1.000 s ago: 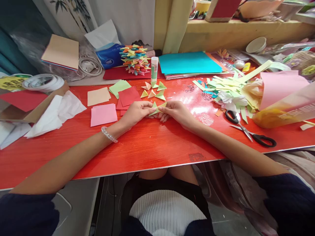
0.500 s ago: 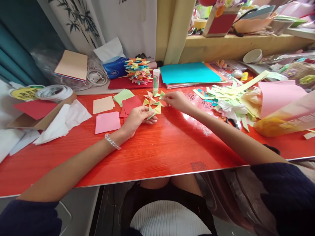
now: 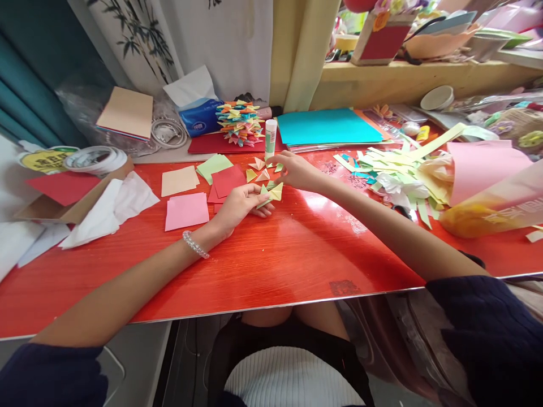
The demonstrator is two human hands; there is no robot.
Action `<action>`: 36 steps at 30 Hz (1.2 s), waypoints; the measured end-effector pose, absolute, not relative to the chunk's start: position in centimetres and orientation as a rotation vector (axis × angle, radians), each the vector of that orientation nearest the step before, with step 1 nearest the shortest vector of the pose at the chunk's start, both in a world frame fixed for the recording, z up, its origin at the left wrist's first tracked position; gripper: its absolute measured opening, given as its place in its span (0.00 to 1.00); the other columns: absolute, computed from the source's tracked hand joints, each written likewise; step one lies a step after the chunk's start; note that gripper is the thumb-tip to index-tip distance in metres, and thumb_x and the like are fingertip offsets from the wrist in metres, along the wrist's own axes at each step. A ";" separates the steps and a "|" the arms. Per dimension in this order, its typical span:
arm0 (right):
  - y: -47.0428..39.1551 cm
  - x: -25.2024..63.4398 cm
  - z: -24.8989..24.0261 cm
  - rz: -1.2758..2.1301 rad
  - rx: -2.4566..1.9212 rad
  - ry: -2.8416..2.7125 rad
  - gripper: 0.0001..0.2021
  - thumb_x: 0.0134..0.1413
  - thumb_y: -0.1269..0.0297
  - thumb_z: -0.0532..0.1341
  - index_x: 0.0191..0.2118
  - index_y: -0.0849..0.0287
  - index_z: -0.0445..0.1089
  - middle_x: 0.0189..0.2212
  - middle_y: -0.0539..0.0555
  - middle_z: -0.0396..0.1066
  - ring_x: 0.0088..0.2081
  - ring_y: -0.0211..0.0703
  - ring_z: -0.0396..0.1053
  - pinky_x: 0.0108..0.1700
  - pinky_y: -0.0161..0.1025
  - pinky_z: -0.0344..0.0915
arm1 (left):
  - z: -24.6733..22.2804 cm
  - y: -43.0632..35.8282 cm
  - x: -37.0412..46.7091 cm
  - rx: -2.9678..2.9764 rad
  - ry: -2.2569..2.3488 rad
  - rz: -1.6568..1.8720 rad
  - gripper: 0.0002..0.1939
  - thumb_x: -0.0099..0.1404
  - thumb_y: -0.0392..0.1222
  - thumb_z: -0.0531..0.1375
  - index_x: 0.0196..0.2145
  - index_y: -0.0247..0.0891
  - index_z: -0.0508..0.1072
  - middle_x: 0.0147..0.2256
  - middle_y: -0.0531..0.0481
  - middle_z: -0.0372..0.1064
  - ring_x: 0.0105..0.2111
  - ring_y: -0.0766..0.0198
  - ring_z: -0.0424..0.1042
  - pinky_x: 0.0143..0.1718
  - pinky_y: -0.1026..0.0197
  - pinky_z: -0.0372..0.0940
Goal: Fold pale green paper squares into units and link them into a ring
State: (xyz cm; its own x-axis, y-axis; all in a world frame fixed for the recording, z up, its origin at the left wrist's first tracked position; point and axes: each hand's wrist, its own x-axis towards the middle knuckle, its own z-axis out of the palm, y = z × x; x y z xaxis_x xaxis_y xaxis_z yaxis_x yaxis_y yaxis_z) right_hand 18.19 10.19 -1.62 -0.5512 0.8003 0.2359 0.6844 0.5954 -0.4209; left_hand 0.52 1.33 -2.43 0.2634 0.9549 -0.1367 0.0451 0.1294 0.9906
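My left hand, with a clear bead bracelet on its wrist, pinches a folded paper piece in yellow and green. My right hand reaches over the small folded pieces beside the glue stick, thumb and index finger apart. Between those fingers shows a green folded piece; whether they touch it I cannot tell. A peach folded piece and a yellow folded piece lie just left of the fingertips. The glue stick stands upright behind them.
Squares of pink paper, red paper, green paper and peach paper lie at left. A colourful folded-paper model stands behind. Blue sheets lie at the back; paper strips heap at right.
My right hand has moved left, over the folded pieces near the glue stick. The folded piece in my left hand has shifted slightly right. The camera view has shifted a little.
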 end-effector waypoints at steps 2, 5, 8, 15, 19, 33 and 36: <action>10.7 17.9 -1.1 0.415 -1.170 -2.446 0.24 0.46 0.80 0.60 0.53 0.68 0.69 0.49 0.63 0.70 0.46 0.47 0.69 0.45 0.39 0.65 | -2.4 1.3 0.5 1.249 1.092 0.897 0.05 0.63 0.37 0.60 0.31 0.32 0.69 0.27 0.48 0.75 0.25 0.67 0.75 0.31 0.65 0.71; 11.4 17.2 -0.2 0.421 -1.134 -2.518 0.23 0.45 0.82 0.56 0.49 0.66 0.72 0.46 0.59 0.74 0.45 0.46 0.71 0.44 0.39 0.66 | -2.4 1.2 0.4 1.253 1.082 0.897 0.06 0.63 0.39 0.61 0.31 0.32 0.69 0.28 0.48 0.75 0.24 0.68 0.75 0.30 0.65 0.70; 12.0 16.1 1.1 0.370 -1.237 -2.679 0.19 0.46 0.82 0.55 0.43 0.65 0.76 0.41 0.57 0.76 0.43 0.48 0.72 0.43 0.41 0.65 | -2.4 1.3 0.5 1.257 1.074 0.908 0.07 0.62 0.39 0.61 0.31 0.32 0.69 0.28 0.48 0.75 0.24 0.68 0.74 0.29 0.66 0.69; 13.6 13.5 4.1 0.148 -1.348 -2.710 0.17 0.52 0.80 0.55 0.46 0.66 0.76 0.38 0.60 0.76 0.42 0.49 0.70 0.41 0.41 0.64 | -2.4 1.3 0.5 1.244 1.048 0.942 0.07 0.61 0.38 0.61 0.30 0.32 0.68 0.27 0.49 0.74 0.22 0.69 0.72 0.27 0.66 0.68; 14.6 12.4 3.3 0.186 -1.249 -2.812 0.12 0.52 0.74 0.63 0.43 0.63 0.77 0.35 0.56 0.75 0.39 0.47 0.70 0.40 0.41 0.62 | -2.3 1.2 0.5 1.238 1.055 0.940 0.07 0.60 0.39 0.62 0.30 0.32 0.69 0.27 0.49 0.74 0.22 0.69 0.72 0.27 0.67 0.67; 15.8 12.4 2.9 0.150 -1.383 -2.701 0.10 0.51 0.72 0.65 0.41 0.65 0.77 0.26 0.54 0.72 0.32 0.41 0.68 0.36 0.38 0.61 | -2.6 1.4 0.5 1.267 1.018 0.943 0.08 0.61 0.40 0.62 0.30 0.33 0.69 0.27 0.49 0.74 0.21 0.70 0.71 0.27 0.66 0.67; 15.8 12.0 1.8 0.118 -1.453 -2.755 0.10 0.43 0.73 0.70 0.36 0.64 0.77 0.28 0.56 0.73 0.35 0.48 0.70 0.37 0.42 0.62 | -2.6 1.4 0.4 1.271 1.020 0.934 0.08 0.61 0.40 0.62 0.31 0.33 0.69 0.27 0.49 0.74 0.21 0.70 0.71 0.26 0.66 0.66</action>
State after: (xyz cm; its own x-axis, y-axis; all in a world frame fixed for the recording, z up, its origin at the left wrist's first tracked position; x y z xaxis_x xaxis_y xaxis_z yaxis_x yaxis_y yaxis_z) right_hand 12.02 15.83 1.84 -0.5653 0.8248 -0.0139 0.8229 0.5627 -0.0785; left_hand 0.43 1.44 -2.63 0.2936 0.9526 -0.0793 0.0048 0.0815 0.9967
